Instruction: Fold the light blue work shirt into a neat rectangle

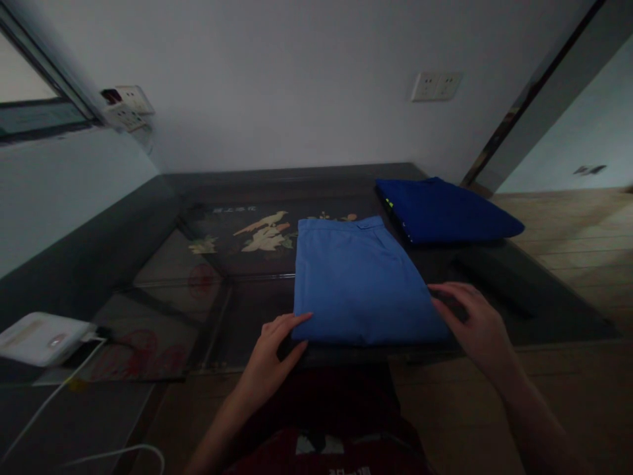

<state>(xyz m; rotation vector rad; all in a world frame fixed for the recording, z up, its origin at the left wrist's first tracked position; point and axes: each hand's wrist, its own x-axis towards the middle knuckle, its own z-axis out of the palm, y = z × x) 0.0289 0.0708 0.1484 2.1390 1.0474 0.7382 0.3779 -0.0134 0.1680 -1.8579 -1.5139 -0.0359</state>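
A pair of folded blue trousers (363,284) lies flat on the dark tabletop, its waistband at the far side and a straight fold along the table's front edge. At the near left corner, my left hand (274,346) rests its index finger on the cloth, while the thumb sits apart by the bottom edge. My right hand (472,320) pinches the slanting right edge between thumb and fingers. Behind and to the right lies a darker royal-blue folded cloth (445,211), apart from both hands.
The glass-topped table (257,297) has a bird-and-flower picture under its surface. A white box-shaped device (47,338) with a cable stands at the left. Beside my right hand lies a dark, long object (494,287). A wall with sockets (436,86) rises behind.
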